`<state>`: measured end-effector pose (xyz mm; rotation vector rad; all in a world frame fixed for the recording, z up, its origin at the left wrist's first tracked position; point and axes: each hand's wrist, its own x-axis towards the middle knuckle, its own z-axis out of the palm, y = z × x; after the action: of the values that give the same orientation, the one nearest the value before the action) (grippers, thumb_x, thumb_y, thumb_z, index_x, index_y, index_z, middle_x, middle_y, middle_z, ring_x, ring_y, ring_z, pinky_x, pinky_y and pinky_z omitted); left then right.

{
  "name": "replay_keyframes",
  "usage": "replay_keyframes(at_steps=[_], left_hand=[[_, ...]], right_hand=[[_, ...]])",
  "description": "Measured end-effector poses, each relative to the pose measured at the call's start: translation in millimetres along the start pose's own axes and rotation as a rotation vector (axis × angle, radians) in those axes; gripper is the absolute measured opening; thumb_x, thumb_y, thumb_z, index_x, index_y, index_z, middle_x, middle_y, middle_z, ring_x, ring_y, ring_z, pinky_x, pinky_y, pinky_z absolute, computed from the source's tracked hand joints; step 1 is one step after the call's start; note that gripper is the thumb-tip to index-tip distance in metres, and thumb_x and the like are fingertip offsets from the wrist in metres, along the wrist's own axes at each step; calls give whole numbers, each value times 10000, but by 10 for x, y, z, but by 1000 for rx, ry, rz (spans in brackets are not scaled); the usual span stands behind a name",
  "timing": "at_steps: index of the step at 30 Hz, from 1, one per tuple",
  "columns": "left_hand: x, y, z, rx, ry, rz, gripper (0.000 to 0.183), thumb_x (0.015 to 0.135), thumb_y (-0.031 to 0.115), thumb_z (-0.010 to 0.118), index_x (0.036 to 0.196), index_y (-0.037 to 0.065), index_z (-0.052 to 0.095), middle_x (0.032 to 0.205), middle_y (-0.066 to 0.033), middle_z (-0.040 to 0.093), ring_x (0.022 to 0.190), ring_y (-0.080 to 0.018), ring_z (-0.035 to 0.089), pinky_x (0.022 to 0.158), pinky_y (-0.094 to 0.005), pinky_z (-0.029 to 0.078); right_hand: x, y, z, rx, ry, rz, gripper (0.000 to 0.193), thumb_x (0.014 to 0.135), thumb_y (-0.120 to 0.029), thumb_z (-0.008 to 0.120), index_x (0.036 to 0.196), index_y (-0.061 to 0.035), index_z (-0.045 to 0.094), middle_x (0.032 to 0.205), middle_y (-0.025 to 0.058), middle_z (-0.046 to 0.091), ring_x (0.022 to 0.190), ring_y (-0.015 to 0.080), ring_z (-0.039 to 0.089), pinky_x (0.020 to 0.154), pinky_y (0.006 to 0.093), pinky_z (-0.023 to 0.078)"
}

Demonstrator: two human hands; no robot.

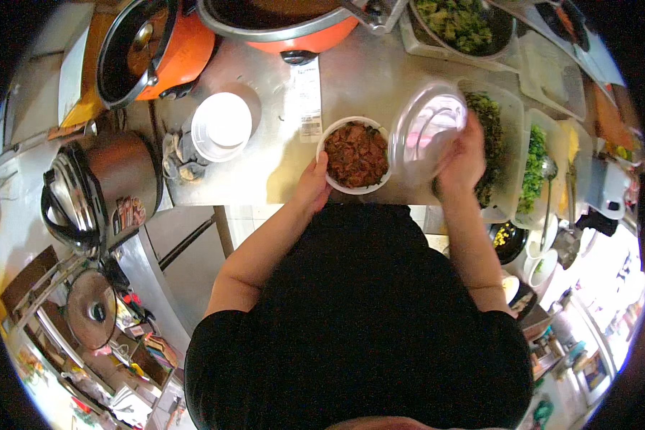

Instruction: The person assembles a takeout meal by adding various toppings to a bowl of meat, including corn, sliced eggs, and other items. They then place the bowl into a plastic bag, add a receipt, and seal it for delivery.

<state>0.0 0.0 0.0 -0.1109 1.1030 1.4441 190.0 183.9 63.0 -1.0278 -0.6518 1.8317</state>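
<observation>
Left hand (312,183) steadies the white bowl of braised meat (356,155), fingers pressed to its rim; right hand (460,163) pinches the clear lid (426,129), tilted just right. Best squared flat over the rim before pressing.

a round white bowl (356,155) sat upright on the steel desk (265,172), straight in front of the person. it was filled nearly to the rim with dark reddish-brown chopped food, and its top was uncovered. its left rim was touched by the left hand (312,184). a clear round plastic lid (428,130) was just to the right of the bowl, held tilted in the air by the right hand (462,163), with its near edge close beside the bowl's right rim.
</observation>
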Motion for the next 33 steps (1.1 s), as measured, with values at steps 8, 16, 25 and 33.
replay_keyframes(at_steps=[8,16,25,33], left_hand=[[-242,74,105,567,269,399,571,1008,441,350,1329,-24,431,1286,-173,513,1155,-251,506,1003,-345,379],[-60,154,151,634,321,405,526,975,424,471,1236,-29,530,1183,-163,586,1123,-244,527,987,-336,386],[-142,185,217,1596,53,840,583,857,248,626,1366,57,414,1400,-201,384,1266,-413,367,1070,-450,332],[-98,124,185,1635,37,881,554,831,198,613,1347,81,449,1420,-168,369,1263,-411,367,1072,-460,337]], right_hand=[[-294,680,-323,-111,262,351,388,933,-206,577,1297,-91,509,1001,-6,595,820,122,582,652,249,485],[-52,948,2,-696,-6,160,394,868,-292,662,1214,-109,618,1144,84,607,1039,209,558,887,335,455],[-146,711,281,-1596,-374,-438,394,884,-236,577,1276,-201,562,1265,101,559,1141,314,518,967,460,410],[-247,832,231,-1746,-359,-819,499,851,-276,584,1333,-186,491,1350,70,490,1211,264,478,1040,493,337]])
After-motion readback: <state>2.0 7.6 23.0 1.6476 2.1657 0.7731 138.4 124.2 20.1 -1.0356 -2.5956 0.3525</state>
